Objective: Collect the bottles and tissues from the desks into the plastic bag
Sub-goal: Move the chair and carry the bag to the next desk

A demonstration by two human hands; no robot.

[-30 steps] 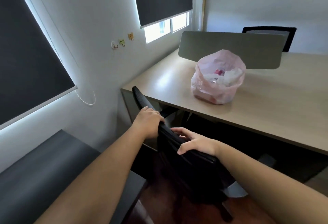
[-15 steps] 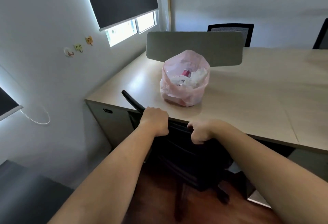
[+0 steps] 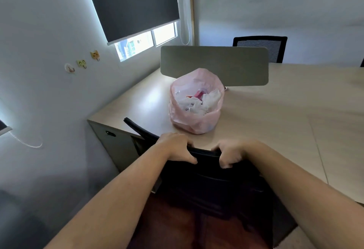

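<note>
Our left grip (image 3: 177, 147) and right grip (image 3: 230, 153) were each curled tight round the top edge of the black chair (image 3: 206, 172), side by side with a gap between them. The pink plastic bag (image 3: 197, 120) stood open on the bench (image 3: 275, 114) just beyond the chair, and we saw white tissues (image 3: 210, 99) and something red inside it. A grey divider panel (image 3: 214, 65) stood behind the bag.

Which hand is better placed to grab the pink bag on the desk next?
Left, narrowly. Both hands grip the chair back, but the left hand sits nearer the bag; the right hand lies further aside.
</note>
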